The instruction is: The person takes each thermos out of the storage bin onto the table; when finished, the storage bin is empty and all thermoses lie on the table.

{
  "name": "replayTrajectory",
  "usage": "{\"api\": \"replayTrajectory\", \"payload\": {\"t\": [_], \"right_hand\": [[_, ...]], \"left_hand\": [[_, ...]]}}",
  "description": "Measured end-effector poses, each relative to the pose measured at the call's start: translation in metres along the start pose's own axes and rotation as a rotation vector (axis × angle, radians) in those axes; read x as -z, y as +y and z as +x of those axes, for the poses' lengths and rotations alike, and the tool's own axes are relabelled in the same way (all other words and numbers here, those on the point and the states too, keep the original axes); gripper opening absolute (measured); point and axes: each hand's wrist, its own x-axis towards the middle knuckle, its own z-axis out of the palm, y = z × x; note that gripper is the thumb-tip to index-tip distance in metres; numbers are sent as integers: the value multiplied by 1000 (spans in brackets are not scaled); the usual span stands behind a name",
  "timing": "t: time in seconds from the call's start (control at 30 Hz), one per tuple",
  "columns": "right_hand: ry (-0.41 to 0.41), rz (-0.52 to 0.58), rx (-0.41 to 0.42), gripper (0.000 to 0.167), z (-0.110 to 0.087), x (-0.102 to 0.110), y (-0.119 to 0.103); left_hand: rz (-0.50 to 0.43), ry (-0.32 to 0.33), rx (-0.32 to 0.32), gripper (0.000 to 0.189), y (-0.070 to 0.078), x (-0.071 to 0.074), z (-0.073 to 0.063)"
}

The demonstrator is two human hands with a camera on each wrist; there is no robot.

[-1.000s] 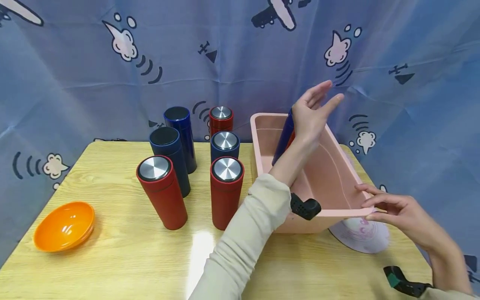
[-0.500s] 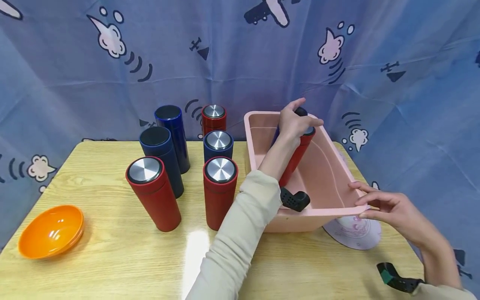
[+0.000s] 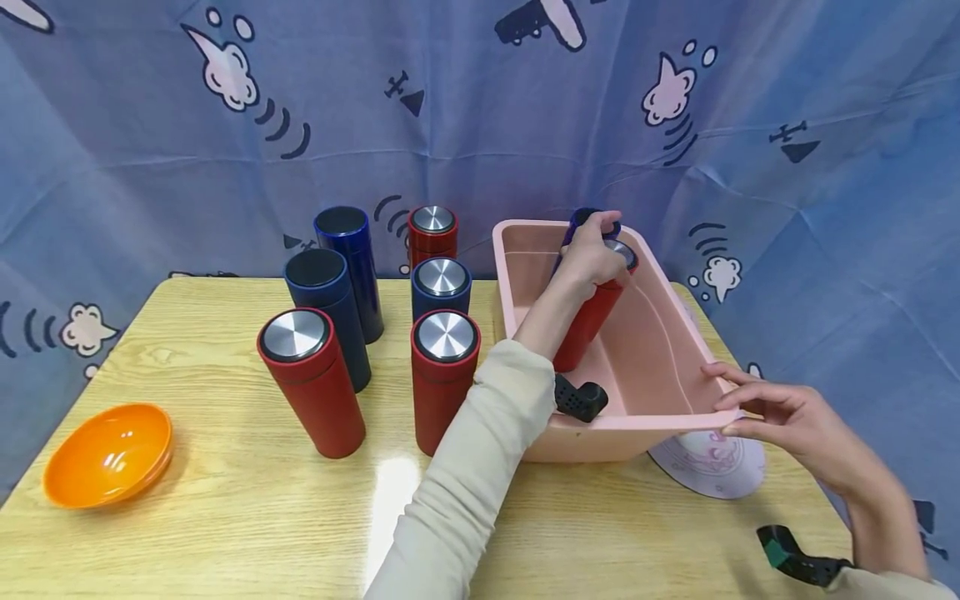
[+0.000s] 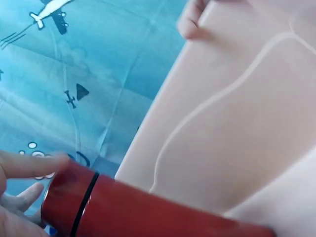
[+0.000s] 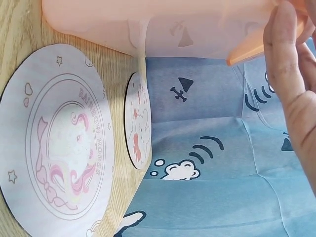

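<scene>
My left hand [image 3: 597,254] reaches into the pink plastic bin [image 3: 660,333] and grips the lid end of a red thermos [image 3: 587,329] standing inside. In the left wrist view, the thumb lies along the lid edge of the red thermos [image 4: 148,212], with fingers [image 4: 19,202] around the far side. Behind it in the bin is a blue thermos [image 3: 581,218], mostly hidden by the hand. At the bin's near right corner, my right hand [image 3: 787,421] pinches the rim between thumb and fingers. The right wrist view shows that hand [image 5: 291,64] at the bin's edge.
Left of the bin, several upright thermoses stand in two rows, including a front red thermos [image 3: 318,392], another red one [image 3: 442,392] and a dark blue one [image 3: 330,317]. An orange bowl [image 3: 108,458] sits far left. Round printed mats [image 5: 54,143] lie right of the bin.
My left hand has come down from above the bin's back onto the red thermos's lid end. The thermos came into sight behind the hand. My right hand stays on the rim.
</scene>
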Motion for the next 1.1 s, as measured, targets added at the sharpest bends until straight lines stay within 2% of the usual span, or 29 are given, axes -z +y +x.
{"api": "replayTrajectory", "payload": {"t": [0.1,0.23,0.37,0.5,0.6,0.67,0.73,0.8,0.9,1.03,1.1], "right_hand": [[-2,-8,-11,30,-1,0,-1],[16,-49,-40,27,-1,-1,-2],[21,-59,-43,26,0,-1,-2],[37,-107,-56,25,2,-2,-3],[58,-149,-68,24,2,-3,-4],[63,-165,-71,23,2,-3,-5],[71,-181,-76,23,2,-3,-5],[70,-185,-79,23,1,-3,-5],[69,-184,-78,23,2,-3,-4],[59,-158,-69,25,2,-2,-1],[57,-151,-75,25,2,-1,0]], "left_hand": [[214,-9,-45,80,-1,2,-3],[467,-44,-60,72,2,2,-6],[573,-114,-69,61,6,1,-10],[603,-156,-94,54,9,1,-15],[542,-197,-106,49,12,5,-21],[487,-225,-129,47,16,8,-26],[473,-238,-165,44,22,11,-33],[494,-226,-215,47,30,13,-41],[501,-164,-292,61,39,16,-53],[276,-78,-364,83,42,22,-67],[133,-47,-415,86,39,26,-72]]}}
